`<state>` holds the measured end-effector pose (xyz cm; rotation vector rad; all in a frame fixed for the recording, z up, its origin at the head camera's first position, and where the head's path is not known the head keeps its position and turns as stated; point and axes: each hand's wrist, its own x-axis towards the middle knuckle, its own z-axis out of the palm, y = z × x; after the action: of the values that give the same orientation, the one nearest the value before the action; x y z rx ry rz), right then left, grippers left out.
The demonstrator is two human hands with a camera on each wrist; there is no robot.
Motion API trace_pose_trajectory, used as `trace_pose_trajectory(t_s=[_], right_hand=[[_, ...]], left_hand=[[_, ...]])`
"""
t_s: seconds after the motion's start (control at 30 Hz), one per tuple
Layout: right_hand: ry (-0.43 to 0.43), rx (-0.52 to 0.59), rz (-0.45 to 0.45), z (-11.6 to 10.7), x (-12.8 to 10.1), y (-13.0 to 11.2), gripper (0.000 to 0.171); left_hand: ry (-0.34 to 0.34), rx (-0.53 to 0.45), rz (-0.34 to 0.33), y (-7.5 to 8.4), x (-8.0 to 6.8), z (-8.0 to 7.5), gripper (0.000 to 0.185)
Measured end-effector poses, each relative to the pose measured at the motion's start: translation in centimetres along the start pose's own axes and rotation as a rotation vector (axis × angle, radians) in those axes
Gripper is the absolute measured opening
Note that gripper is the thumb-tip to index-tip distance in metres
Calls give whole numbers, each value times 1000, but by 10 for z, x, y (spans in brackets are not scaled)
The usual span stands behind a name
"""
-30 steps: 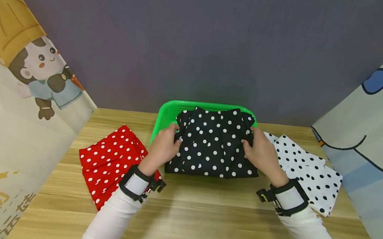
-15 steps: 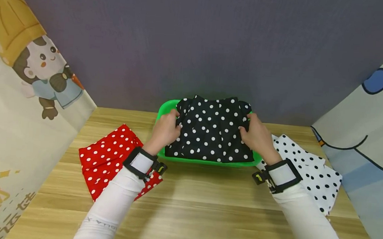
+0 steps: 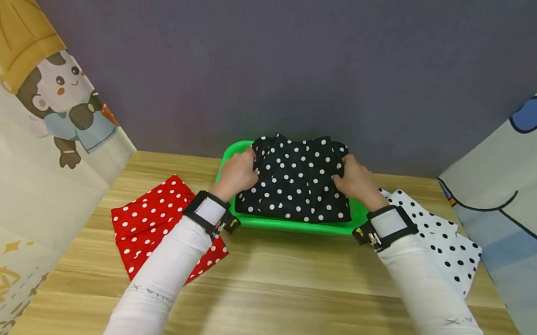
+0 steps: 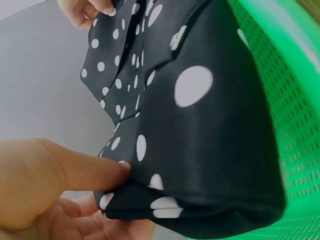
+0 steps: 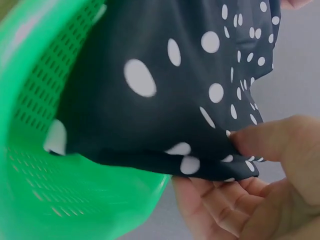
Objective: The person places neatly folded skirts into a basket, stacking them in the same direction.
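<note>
A folded black cloth with white dots [image 3: 298, 183] is held between both hands, over and partly inside a green plastic basket [image 3: 287, 225] with perforated walls. My left hand [image 3: 237, 173] pinches the cloth's left side; in the left wrist view the thumb [image 4: 107, 172] lies on top and the fingers go underneath. On the opposite side my right hand [image 3: 357, 181] pinches the cloth in the same manner, its thumb [image 5: 260, 140] above the edge in the right wrist view. The cloth's front edge hangs just inside the basket's front rim. The basket's floor is mostly hidden.
A folded red cloth with white dots [image 3: 150, 221] lies on the wooden table [image 3: 282, 295] at left, partly under the left forearm. At right lies a white cloth with black dots [image 3: 451, 250], partly hidden by the right arm. A grey wall [image 3: 286, 63] stands behind the basket.
Both hands have carried the black cloth away from me, from in front of the basket to over it. In the last half second they moved slightly closer together, and the front rim shows more.
</note>
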<state>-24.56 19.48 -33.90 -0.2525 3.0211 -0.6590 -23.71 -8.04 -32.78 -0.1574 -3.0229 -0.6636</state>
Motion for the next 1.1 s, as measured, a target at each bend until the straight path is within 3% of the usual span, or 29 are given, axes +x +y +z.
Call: trace_pose_trajectory(t_s=[0.17, 0.47, 0.87, 1.1], right_hand=[[-84, -30, 20, -5, 9, -1, 53], [-187, -49, 74, 0, 7, -15, 49], [-345, 46, 198, 12, 17, -13, 49], [-395, 57, 235, 18, 22, -17, 49]], left_hand=[[-45, 56, -36, 3, 11, 2, 35], [-151, 99, -65, -4, 16, 5, 23], [-275, 157, -109, 0, 23, 12, 35], [-287, 136, -120, -7, 25, 17, 42]])
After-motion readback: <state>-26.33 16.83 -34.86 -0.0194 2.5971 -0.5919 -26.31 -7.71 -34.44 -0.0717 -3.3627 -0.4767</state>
